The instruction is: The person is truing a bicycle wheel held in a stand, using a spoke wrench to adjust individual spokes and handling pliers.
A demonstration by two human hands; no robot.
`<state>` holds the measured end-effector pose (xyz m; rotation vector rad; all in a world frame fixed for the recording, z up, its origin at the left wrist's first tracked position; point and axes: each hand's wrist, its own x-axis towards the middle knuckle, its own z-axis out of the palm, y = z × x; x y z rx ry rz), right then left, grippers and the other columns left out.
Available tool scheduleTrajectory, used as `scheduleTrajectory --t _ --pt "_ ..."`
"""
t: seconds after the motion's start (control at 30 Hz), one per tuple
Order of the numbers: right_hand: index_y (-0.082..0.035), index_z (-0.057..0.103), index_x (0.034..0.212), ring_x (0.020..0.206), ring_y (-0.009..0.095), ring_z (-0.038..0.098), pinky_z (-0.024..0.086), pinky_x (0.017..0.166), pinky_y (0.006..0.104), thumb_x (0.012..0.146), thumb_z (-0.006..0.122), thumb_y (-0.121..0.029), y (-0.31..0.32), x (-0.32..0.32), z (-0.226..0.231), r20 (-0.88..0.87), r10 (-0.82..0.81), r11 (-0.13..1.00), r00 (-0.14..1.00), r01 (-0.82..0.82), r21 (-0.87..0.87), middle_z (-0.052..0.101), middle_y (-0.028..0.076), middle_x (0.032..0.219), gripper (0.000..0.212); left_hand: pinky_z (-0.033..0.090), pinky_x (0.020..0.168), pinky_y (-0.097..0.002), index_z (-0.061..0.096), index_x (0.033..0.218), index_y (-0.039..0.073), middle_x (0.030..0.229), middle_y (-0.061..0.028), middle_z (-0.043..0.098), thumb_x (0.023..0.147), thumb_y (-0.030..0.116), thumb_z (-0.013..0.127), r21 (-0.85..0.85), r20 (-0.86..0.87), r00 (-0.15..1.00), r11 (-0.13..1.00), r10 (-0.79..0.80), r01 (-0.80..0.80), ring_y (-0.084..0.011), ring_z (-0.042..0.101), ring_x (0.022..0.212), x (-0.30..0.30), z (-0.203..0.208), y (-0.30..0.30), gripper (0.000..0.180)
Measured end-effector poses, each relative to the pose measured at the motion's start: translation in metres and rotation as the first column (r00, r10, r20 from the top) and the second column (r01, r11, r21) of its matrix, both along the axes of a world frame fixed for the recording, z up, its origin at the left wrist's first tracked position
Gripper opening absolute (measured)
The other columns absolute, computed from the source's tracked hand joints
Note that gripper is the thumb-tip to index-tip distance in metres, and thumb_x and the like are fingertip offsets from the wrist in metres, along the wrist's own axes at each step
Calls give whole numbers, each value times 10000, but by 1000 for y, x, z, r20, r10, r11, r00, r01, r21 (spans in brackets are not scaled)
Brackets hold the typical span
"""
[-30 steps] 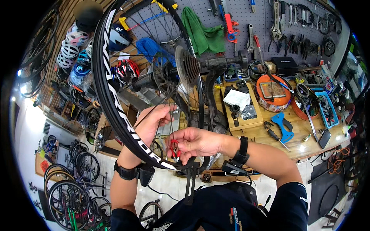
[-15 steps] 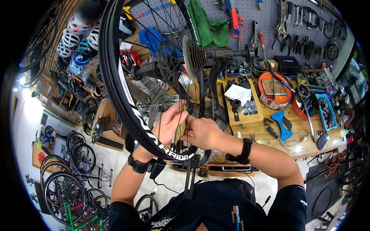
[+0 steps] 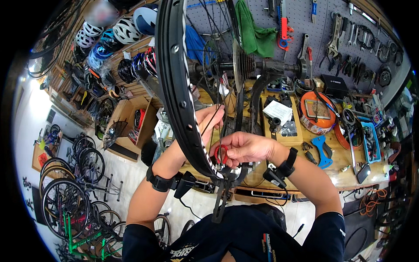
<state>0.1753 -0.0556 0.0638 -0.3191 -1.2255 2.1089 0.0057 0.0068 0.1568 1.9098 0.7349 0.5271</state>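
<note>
A black bicycle wheel with white lettering on its rim (image 3: 168,78) stands upright in a dark truing stand (image 3: 258,89). Its cassette (image 3: 245,65) faces right. My left hand (image 3: 211,120) reaches in behind the rim, its fingers closed at a thin spoke (image 3: 210,122); the rim hides part of this hand. My right hand (image 3: 244,147) pinches a small red spoke wrench (image 3: 221,153) among the spokes, close to the rim's lower part.
A wooden workbench (image 3: 286,162) carries an open cardboard box (image 3: 293,136), an orange round tin (image 3: 315,120), a blue-handled tool (image 3: 322,150) and a blue basket (image 3: 371,139). Tools and a green cloth (image 3: 255,32) hang on the pegboard. Bicycles (image 3: 65,205) stand at left.
The view has shifted, so the wheel and bench appear farther right and the rim shows its holed outer face. My right hand has turned, and the red spoke wrench shows more plainly.
</note>
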Motion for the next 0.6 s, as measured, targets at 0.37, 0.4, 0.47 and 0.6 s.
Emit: scheduleTrajectory --t 0.37,0.4,0.47,0.6 --pt "-7 570 678 506 122 455 395 498 309 850 731 -374 -15 -29 11 502 -678 731 537 421 537 511 32 543 436 400 780 -252 539 1271 -32 875 -20 571 998 355 462 -57 35 999 998 -15 17 -107 495 829 -3 -18 3 480" --pt "-4 564 670 505 129 459 400 502 316 848 731 -376 -17 -31 9 495 -698 712 517 432 554 509 43 540 445 406 780 -250 531 1277 -40 872 -22 571 1002 333 469 -72 60 998 997 -22 26 -105 496 822 -3 -23 5 467" --pt "2 550 655 502 141 465 410 509 330 843 733 -380 -15 -34 -4 478 -737 672 478 450 587 506 67 532 463 418 762 -240 516 1285 -54 858 -22 573 1003 296 491 -6 48 998 999 -34 34 -99 499 805 -6 -29 9 450" --pt "2 565 812 557 208 522 432 562 363 834 738 -306 -24 -33 8 445 -835 547 324 397 737 549 108 608 354 409 728 -224 525 1282 -42 867 -9 580 1000 302 504 -71 62 998 997 7 -2 -84 506 812 -3 -29 1 446"
